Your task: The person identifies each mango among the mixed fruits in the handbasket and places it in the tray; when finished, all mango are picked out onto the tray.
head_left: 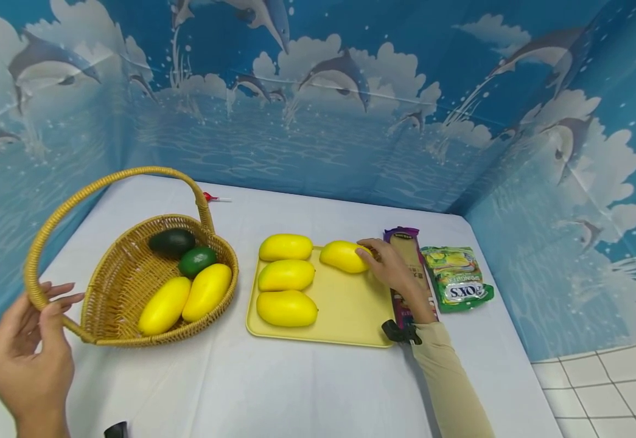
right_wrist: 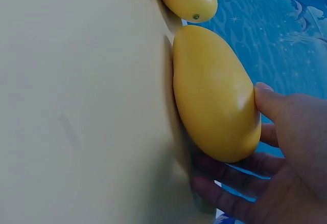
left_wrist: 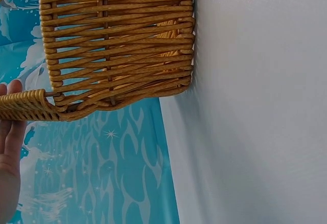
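Note:
My left hand (head_left: 33,353) holds the handle (head_left: 71,201) of a wicker basket (head_left: 112,286) low on its left side, thumb in front and fingers behind. Inside the basket lie two yellow mangoes and two dark green avocados (head_left: 171,243). In the right wrist view, my right hand (right_wrist: 286,157) grips one end of a yellow mango (right_wrist: 214,96) with thumb and fingers. That mango is at the back right of a pale yellow tray (head_left: 350,310). Three more mangoes (head_left: 286,275) line the tray's left side.
Right of the tray lies a long purple-and-tan packet (head_left: 405,243), partly hidden by my right arm. Beside it is a green bag (head_left: 454,277). A small red-tipped stick (head_left: 213,198) lies behind the basket. A dolphin-print curtain (head_left: 318,134) borders the white table.

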`<act>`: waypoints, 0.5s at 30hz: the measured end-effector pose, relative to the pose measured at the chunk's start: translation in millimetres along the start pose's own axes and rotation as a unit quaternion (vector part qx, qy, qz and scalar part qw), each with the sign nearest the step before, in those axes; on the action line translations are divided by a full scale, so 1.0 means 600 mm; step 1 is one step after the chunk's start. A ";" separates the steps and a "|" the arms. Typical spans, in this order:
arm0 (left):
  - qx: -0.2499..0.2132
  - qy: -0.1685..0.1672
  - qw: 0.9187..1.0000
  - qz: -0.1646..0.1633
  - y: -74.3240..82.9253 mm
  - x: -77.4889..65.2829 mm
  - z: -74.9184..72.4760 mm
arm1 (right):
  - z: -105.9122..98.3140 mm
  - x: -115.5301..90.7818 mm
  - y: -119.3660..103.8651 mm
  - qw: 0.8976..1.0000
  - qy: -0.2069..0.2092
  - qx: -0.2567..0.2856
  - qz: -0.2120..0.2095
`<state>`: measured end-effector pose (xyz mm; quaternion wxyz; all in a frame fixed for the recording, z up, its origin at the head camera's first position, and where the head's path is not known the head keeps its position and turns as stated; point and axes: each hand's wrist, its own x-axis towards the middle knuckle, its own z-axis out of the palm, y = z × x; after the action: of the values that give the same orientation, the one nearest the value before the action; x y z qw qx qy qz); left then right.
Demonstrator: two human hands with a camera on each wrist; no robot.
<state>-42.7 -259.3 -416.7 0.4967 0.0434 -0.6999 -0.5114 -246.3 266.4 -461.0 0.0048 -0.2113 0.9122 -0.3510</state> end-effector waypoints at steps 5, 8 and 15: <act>0.004 0.000 1.000 0.002 0.000 -0.001 -0.002 | 0.001 0.001 -0.001 1.000 0.007 0.003 -0.004; 0.004 0.002 1.000 0.002 0.001 -0.001 -0.001 | 0.003 0.001 0.001 1.000 0.010 0.005 -0.006; -0.005 0.002 1.000 0.002 0.001 -0.001 0.000 | 0.006 0.002 0.004 1.000 0.018 0.017 -0.010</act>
<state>-42.0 -258.8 -416.6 0.4994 0.0409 -0.6960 -0.5142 -247.9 265.2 -464.9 -0.0118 -0.2136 0.9040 -0.3701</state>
